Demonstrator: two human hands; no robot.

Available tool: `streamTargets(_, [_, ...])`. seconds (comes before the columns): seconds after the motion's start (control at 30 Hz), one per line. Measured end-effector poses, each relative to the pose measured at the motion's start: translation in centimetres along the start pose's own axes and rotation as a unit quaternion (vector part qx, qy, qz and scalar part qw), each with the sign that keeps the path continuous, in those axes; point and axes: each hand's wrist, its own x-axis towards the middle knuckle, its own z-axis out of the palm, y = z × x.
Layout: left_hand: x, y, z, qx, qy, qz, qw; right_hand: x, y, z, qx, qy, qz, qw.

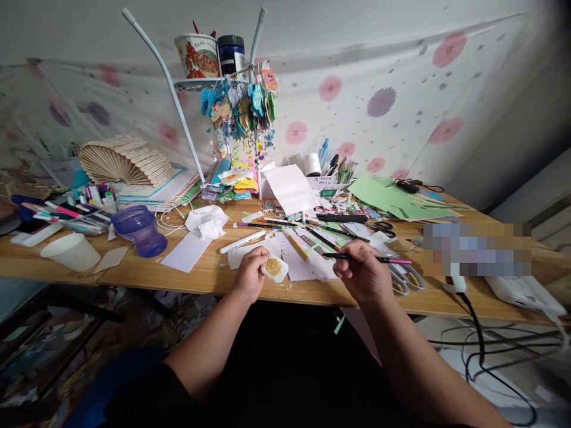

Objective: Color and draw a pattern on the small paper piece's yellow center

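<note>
- Left hand: closed, thumb and fingers pinching the edge of a white piece with a gold centre. Piece is held up near table's front edge.
- Right hand: closed round a pen, dark end toward the piece, pink end out right. Pen and piece apart.
- Between hands, farther back: yellow stick on the table.
- Left side: crumpled tissue, purple cup, white cup.
</note>
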Motion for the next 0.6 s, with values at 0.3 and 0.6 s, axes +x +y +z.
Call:
streamTargets(0.3, [0.2, -1.5, 1.2, 0.232, 0.01, 0.013, 0.973, -0.5, 4.2, 0.7, -0.034, -0.011, 0.009, 0.999])
streamTargets(0.6, [0.4, -1.7, 1.4, 0.397, -0.039, 0.015, 0.917, -0.2, 5.4, 0.6, -0.017, 0.101, -0.019, 0.995])
